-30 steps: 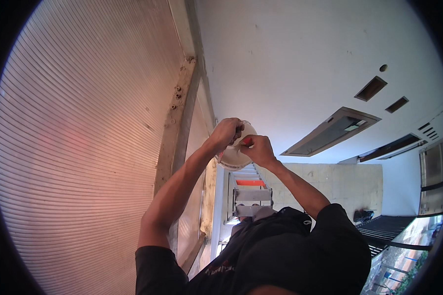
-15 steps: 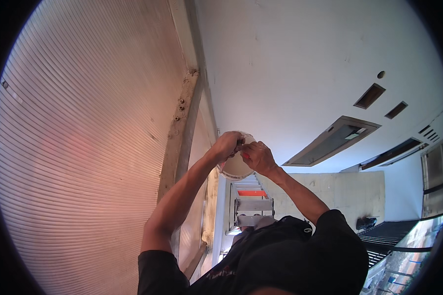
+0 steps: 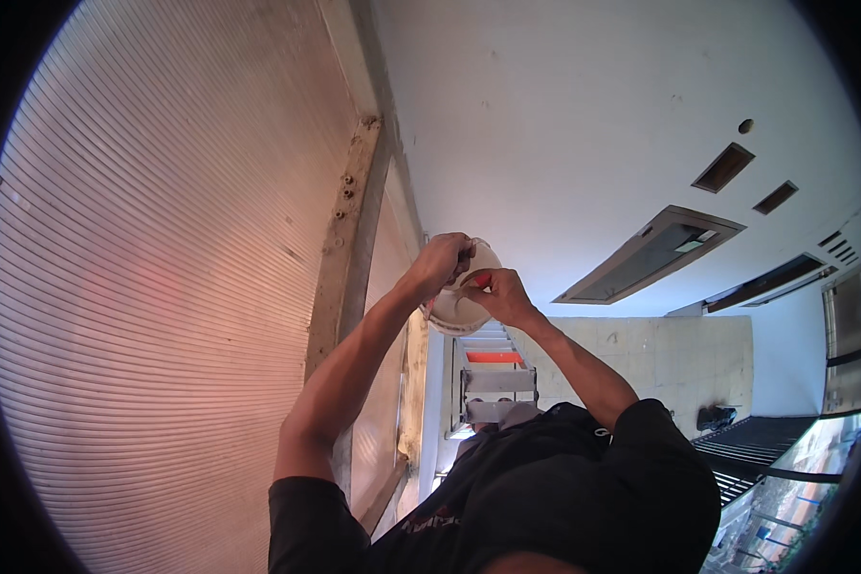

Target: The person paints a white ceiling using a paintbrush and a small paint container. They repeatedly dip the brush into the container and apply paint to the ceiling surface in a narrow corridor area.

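Note:
A white round bucket point(image 3: 464, 316) with a grimy rim hangs in mid-picture, above the ladder. My left hand point(image 3: 442, 256) is closed at the bucket's upper rim; exactly what its curled fingers grip is hard to make out. My right hand point(image 3: 502, 297) is closed on a small red object point(image 3: 480, 280) over the bucket's opening, just below and right of my left hand. A thin pinkish strip hangs at the bucket's left side.
An aluminium ladder point(image 3: 497, 378) with an orange step stands below me. Ribbed translucent panels point(image 3: 143, 287) on a bolted beam point(image 3: 349, 220) fill the left. A white wall point(image 3: 545, 143) has windows point(image 3: 651, 249). A dark railing point(image 3: 756, 445) and dark object point(image 3: 713, 416) are lower right.
The view shifted, making hands and bucket appear lower half a second ago and higher again now. Both hands stay at the bucket, with slight finger movement of my right hand around the red object.

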`<state>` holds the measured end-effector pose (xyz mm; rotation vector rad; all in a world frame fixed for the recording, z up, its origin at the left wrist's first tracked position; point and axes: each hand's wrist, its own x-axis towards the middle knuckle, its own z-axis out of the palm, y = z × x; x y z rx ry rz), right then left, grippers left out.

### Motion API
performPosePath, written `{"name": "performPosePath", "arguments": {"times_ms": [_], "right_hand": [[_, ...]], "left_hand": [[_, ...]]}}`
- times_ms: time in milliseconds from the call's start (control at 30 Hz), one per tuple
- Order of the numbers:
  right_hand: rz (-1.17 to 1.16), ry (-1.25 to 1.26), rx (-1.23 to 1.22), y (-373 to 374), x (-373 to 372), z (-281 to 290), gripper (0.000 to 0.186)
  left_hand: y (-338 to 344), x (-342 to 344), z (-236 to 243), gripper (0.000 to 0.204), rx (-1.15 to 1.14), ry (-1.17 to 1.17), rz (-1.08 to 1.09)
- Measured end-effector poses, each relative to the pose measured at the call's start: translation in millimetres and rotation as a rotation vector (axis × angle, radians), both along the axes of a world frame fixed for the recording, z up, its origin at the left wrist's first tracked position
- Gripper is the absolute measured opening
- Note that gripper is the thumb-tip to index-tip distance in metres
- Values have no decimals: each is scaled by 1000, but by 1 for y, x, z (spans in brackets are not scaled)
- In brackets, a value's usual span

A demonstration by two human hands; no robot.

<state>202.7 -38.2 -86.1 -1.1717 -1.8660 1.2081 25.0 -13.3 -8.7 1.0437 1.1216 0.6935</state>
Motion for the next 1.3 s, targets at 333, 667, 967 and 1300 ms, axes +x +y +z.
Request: {"name": "performPosePath", "arguments": {"times_ms": [333,667,967,1300], "right_hand": [[-8,13,-92,-11,1,15,24],[-92,-286,801,7,9,15,20],[-383,128,412,-26,71,64,18],[-416,671,425,124,21,167,24]], "left_hand": [[2,-2,-7,24,-104,-67,32],[4,-3,-11,25,-161,-30,23],[8,-8,-12,21,-101,-87,140],[10,-14,-25,22,-76,-93,231]]}}
